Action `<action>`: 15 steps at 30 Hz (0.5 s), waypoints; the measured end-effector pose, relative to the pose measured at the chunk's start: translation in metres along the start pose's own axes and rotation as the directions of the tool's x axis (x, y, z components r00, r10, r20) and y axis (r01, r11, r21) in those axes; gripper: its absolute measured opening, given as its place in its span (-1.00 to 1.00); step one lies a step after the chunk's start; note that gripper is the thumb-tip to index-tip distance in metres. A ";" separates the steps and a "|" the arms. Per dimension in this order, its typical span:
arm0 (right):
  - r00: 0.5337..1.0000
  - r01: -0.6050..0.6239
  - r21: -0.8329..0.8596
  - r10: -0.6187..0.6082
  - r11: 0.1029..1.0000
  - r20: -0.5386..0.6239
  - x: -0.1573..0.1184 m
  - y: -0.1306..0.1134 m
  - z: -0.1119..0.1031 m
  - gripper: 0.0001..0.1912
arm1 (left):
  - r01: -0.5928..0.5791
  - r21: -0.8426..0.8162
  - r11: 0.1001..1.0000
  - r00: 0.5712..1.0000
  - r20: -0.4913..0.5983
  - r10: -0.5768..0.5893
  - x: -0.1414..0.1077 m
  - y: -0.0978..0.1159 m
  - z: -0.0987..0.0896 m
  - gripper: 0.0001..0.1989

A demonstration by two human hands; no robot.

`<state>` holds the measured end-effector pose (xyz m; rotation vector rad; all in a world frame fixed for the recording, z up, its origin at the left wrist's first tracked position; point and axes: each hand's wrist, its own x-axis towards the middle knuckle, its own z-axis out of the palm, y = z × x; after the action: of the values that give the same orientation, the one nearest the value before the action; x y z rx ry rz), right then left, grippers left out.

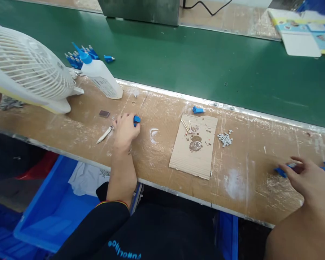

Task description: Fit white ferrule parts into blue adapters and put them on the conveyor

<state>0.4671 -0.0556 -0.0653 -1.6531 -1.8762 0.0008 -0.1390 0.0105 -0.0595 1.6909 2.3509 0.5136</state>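
My left hand (126,129) is closed round a small blue part (136,120) on the brown bench, beside a white pointed tool (104,135) and a dark flat block (104,113). At the right, my right hand (303,173) has its thumb and fingers round another blue part (282,171), slightly blurred. Between the hands lies a stained cardboard piece (189,159) with matchstick-like sticks (186,127) and a small ring (196,144) on it. One blue part (198,109) rests just above the cardboard, and a pile of small grey pieces (225,139) lies right of it.
A white fan (29,68) and a white bottle with a blue nozzle (104,79) stand at the left. Behind the bench runs a green surface (206,65) with several blue parts (76,59). A blue bin (59,206) sits below the front edge.
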 end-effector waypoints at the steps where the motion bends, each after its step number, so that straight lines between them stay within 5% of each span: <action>1: 0.996 -0.067 -0.176 0.055 0.982 -0.072 -0.003 0.006 -0.004 -0.81 | 0.007 0.036 0.999 1.000 0.026 -0.008 0.001 0.000 0.002 -0.66; 3: 0.969 -0.221 -0.368 0.163 0.903 -0.184 -0.004 -0.002 -0.010 -0.78 | 0.003 0.053 0.999 1.000 0.022 -0.004 0.002 0.002 0.004 -0.74; 7: 0.946 -0.323 -0.212 0.305 0.922 -0.114 0.012 -0.075 -0.007 -0.76 | -0.082 -0.225 0.971 0.989 -0.138 0.052 0.006 0.012 0.007 -0.76; 11: 0.971 -0.228 -0.080 0.233 0.970 0.051 0.036 -0.135 0.022 -0.78 | -0.215 -0.692 0.689 0.959 -0.284 0.015 0.004 0.035 0.021 -0.63; 15: 0.915 -0.148 -0.154 0.194 0.977 0.353 0.041 -0.148 0.053 -0.77 | -0.240 -0.846 0.476 0.959 -0.284 -0.022 -0.004 0.058 0.036 -0.48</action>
<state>0.3100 -0.0293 -0.0307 -2.0114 -2.0248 0.2918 -0.0744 0.0287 -0.0703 1.2547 1.5249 1.7093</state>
